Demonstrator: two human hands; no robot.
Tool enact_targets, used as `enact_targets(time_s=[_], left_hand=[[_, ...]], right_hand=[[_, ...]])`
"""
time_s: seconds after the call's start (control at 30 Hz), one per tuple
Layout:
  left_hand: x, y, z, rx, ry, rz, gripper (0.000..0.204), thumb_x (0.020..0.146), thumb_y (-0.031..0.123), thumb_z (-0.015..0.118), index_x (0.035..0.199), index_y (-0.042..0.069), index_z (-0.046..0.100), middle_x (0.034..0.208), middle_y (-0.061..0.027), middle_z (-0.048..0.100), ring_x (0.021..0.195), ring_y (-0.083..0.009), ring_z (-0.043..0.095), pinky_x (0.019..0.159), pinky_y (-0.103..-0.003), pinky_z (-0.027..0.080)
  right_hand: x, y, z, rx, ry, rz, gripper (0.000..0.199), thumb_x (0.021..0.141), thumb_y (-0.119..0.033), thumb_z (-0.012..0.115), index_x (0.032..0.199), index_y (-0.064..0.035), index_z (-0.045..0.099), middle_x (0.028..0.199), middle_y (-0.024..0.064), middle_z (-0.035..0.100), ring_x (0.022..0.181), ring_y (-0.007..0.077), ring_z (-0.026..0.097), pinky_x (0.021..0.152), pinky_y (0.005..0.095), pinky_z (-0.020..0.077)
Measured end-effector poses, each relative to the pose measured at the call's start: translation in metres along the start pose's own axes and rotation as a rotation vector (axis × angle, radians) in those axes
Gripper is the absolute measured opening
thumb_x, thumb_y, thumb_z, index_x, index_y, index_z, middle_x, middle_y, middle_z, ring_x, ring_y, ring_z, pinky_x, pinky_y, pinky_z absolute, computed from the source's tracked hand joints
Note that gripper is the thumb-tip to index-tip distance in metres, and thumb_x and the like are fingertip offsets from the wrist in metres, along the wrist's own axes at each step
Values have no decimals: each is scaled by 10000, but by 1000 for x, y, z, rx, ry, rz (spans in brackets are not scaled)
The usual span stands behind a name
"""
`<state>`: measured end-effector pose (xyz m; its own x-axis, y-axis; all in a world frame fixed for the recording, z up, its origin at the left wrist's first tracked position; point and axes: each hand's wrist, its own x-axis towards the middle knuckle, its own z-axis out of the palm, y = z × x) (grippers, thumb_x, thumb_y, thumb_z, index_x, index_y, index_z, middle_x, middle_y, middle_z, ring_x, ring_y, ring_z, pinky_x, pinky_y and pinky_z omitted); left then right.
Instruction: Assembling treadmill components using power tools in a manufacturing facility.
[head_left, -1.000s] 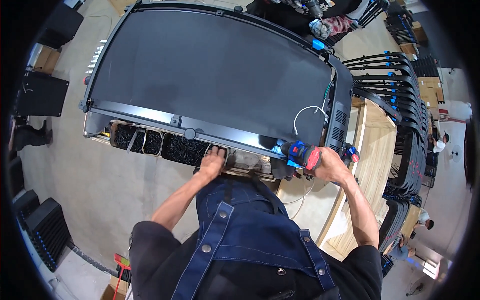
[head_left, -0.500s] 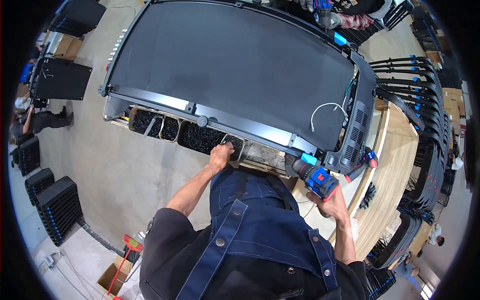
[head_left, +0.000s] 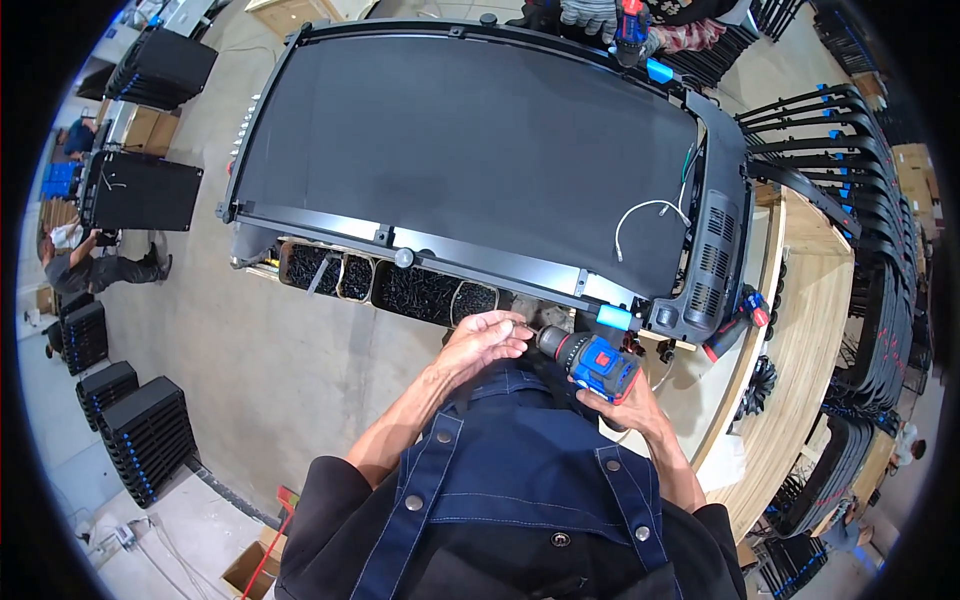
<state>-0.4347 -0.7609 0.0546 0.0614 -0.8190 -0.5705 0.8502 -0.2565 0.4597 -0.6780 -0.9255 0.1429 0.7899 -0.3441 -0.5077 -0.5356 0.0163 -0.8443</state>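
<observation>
The blue-and-black plastic drill [head_left: 598, 362], with its ribbed, round chuck [head_left: 555, 341], is gripped by the right hand [head_left: 630, 402] just off the deck's [head_left: 450, 150] near edge, toward its right corner. The left hand [head_left: 484, 343] pinches narrowly beside the chuck; I cannot tell what it holds. Spiky black screws [head_left: 408, 290] fill bins along that edge. Since the earlier frame, the left hand has left the rightmost bin [head_left: 453, 302] and the drill has swung left.

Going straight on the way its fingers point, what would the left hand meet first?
The left hand would probably meet the chuck of the blue power drill in the right hand, though depth is unclear.
</observation>
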Motion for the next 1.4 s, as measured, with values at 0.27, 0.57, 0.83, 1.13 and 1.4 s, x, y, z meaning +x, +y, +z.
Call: enact_targets(time_s=[0.27,0.57,0.83,1.13,1.4], left_hand=[[7,3,17,-62,-22,-80,181,973,138,664,1112,27,629,1049,-165,709,931,-255,726,820,-337,621],[21,-26,17,-424,-100,-104,187,984,184,648,1105,41,636,1017,-103,707,883,-188,716,788,-305,617],[16,-26,41,-351,4,-116,203,983,228,650,1089,55,640,1019,-88,702,905,-188,704,798,-317,610],[16,-27,67,-329,90,-118,244,964,305,682,1026,73,637,949,-60,687,854,-168,681,785,-307,589],[37,-15,81,-257,68,-181,289,946,375,697,996,95,643,878,-34,693,821,-146,682,748,-312,592]], right_hand=[[-24,-13,-2,115,104,65,467,751,-163,819,1149,3,638,995,108,710,877,193,656,869,337,539],[-35,3,0,74,156,82,411,758,-187,816,1096,-9,665,930,99,715,815,203,669,816,336,551],[-40,7,-1,-8,137,68,372,787,-90,800,1135,-46,678,990,6,765,849,80,669,806,285,548],[-45,7,-4,-150,169,-24,399,756,-142,805,1097,3,657,933,132,720,796,236,690,794,347,560],[-47,-22,-12,-212,247,111,370,755,-83,777,1098,-6,661,959,138,721,848,241,703,796,346,550]])
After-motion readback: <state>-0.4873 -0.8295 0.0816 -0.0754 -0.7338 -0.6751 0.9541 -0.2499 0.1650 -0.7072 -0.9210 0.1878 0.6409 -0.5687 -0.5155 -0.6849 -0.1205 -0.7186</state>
